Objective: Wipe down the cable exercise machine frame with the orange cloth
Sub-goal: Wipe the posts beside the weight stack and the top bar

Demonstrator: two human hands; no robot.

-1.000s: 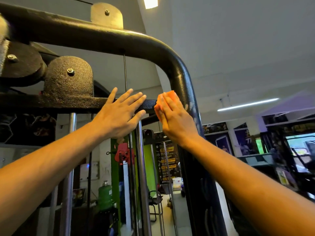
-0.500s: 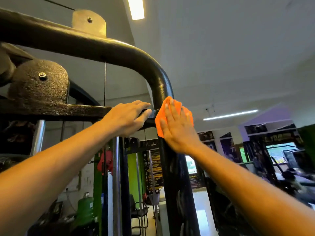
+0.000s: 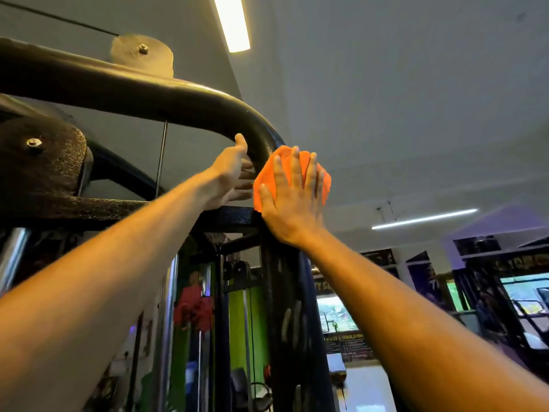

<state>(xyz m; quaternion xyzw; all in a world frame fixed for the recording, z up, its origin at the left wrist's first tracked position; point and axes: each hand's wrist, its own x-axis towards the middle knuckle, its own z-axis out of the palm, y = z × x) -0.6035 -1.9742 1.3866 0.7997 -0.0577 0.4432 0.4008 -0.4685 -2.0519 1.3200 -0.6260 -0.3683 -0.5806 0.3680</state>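
Observation:
The black tubular frame (image 3: 154,93) of the cable machine curves overhead from the left and bends down into an upright post at centre. My right hand (image 3: 292,200) lies flat with straight fingers on the orange cloth (image 3: 325,181), pressing it against the frame just below the bend. My left hand (image 3: 233,173) is raised beside it on the inner side of the bend, thumb up against the tube and fingers reaching toward the post. A black crossbar (image 3: 118,208) joins the post under both hands.
A round pulley cover (image 3: 41,162) with a bolt sits at left under the top tube, and a thin cable (image 3: 161,156) hangs from the tube. Chrome guide rods (image 3: 166,337) run down below. A ceiling light (image 3: 233,23) is overhead; more gym equipment stands at right.
My right hand slid the cloth up the post toward the bend. My left hand left the crossbar and rose to the inner side of the curved tube. The view tilted upward.

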